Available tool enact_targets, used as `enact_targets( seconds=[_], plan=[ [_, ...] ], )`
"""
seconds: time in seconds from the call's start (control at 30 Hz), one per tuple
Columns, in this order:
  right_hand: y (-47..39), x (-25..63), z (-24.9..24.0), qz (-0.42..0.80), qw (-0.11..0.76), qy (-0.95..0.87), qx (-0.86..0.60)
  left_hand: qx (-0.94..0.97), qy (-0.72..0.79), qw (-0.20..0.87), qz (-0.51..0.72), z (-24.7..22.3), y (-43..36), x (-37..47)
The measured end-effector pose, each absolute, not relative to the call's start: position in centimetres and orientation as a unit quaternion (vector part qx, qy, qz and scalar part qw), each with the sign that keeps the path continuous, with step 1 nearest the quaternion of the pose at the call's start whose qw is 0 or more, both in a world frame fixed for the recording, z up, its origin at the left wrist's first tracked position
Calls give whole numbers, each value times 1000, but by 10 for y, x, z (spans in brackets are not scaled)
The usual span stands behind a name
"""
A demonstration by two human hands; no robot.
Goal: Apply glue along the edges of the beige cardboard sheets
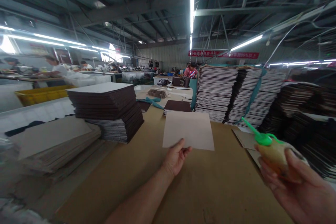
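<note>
My left hand (177,156) pinches the near edge of a pale rectangular sheet (189,129) between thumb and fingers, above the brown board-covered table (204,189). At the right, my right hand (296,178) is wrapped round a squeeze bottle (279,155) with yellowish contents and a green nozzle. The nozzle points up and to the left, apart from the sheet. Just beyond the sheet lies a short stack of dark brown panels (177,106).
A tall dark stack (105,108) stands at the left, beside greyish boards (55,140). High tied stacks (219,92) rise at the back right. A yellow crate (43,94) and several people are farther off.
</note>
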State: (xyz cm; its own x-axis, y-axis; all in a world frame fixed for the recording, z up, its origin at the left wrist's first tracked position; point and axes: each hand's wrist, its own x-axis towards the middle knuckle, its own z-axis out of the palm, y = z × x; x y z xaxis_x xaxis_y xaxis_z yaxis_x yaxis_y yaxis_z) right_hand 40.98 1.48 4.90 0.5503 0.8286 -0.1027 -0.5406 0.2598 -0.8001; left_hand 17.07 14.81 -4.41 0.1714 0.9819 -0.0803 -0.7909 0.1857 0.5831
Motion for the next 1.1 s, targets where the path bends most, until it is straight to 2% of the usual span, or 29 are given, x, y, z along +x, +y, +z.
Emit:
enact_targets(
  seconds=[0.1, 0.2, 0.37, 0.6, 0.83, 1.1],
  plan=[
    [27, 402, 59, 420, 789, -173, -414, 220, 228, 733, 602, -44, 146, 169],
    [34, 385, 56, 398, 765, -257, -436, 245, 230, 732, 593, -46, 143, 169],
    [43, 353, 45, 352, 661, -468, -469, 309, 248, 725, 564, -54, 135, 177],
    [69, 334, 34, 130, 525, -664, -516, 366, 268, 703, 547, -55, 127, 183],
    [84, 323, 29, -17, 506, -717, -478, 398, 251, 696, 543, -59, 125, 183],
    [84, 321, 27, -63, 489, -733, -469, 407, 244, 687, 550, -58, 124, 185]
  ],
)
